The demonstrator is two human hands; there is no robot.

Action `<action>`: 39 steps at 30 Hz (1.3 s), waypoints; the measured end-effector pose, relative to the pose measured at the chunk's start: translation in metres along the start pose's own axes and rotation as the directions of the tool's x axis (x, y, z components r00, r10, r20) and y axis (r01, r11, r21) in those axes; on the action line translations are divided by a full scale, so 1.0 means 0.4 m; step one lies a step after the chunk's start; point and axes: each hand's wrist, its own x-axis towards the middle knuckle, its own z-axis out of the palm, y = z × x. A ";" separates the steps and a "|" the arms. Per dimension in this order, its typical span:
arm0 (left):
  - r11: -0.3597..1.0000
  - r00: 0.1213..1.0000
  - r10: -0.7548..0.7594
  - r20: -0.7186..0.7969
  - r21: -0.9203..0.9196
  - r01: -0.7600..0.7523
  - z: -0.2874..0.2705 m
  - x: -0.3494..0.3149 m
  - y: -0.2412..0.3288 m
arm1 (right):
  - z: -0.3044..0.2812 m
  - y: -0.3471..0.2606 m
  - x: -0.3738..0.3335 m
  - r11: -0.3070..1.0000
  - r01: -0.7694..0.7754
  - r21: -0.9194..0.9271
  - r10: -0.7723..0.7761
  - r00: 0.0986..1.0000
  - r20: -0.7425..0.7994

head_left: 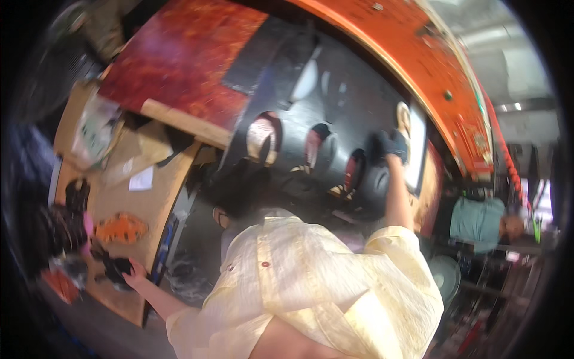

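Observation:
My right hand [393, 146], in a dark glove, reaches to the far right side of the black tabletop [359, 102]. Its fingers close round the lower end of a tan oblong piece [403, 118], blurred, with a sole-like outline. At the left, my bare left hand [135, 273] grips the edge of a black piece with strap-like ends [112, 267] over the wooden table. An orange cut-out piece [121, 228] lies just beyond that hand. Across the black top stand curved shoe-part-like pieces: a pale one [262, 136], a reddish one [315, 140] and a dark red one [354, 170].
An orange ledge [382, 36] bounds the far side. A red mottled board [179, 54] lies at the far left. Plastic bags [95, 134] and a white paper [141, 179] rest on the wooden table [158, 215]. To the right, another person in a teal top [478, 221] is nearby.

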 end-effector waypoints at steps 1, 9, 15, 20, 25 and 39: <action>0.998 0.999 -0.023 -0.022 0.061 0.024 -0.031 0.034 -0.019 | 0.016 -0.008 -0.035 0.993 0.107 0.038 -0.105 0.992 -0.064; 0.622 0.846 0.048 0.532 0.647 -0.442 0.103 -0.405 -0.635 | 0.017 -0.010 -0.132 0.970 0.046 -0.241 -0.121 0.944 -0.307; 0.372 -0.068 -0.586 0.807 0.194 -0.907 0.326 -1.016 -0.992 | -0.020 0.161 -0.007 0.996 -0.087 0.005 0.086 0.973 -0.216; 0.379 -0.564 -0.696 0.445 -0.439 -0.814 0.358 -1.239 -1.346 | -0.075 0.116 0.056 0.988 -0.149 0.030 0.149 0.989 -0.006; 0.291 -0.682 -0.655 0.324 -0.725 -0.624 0.313 -1.379 -1.740 | -0.060 0.132 -0.005 0.971 -0.205 -0.125 0.217 0.971 0.097; 0.598 -0.594 -0.732 -0.332 -0.731 -0.328 0.009 -1.392 -1.746 | -0.074 0.379 0.087 0.249 -0.252 0.935 -0.042 0.962 0.270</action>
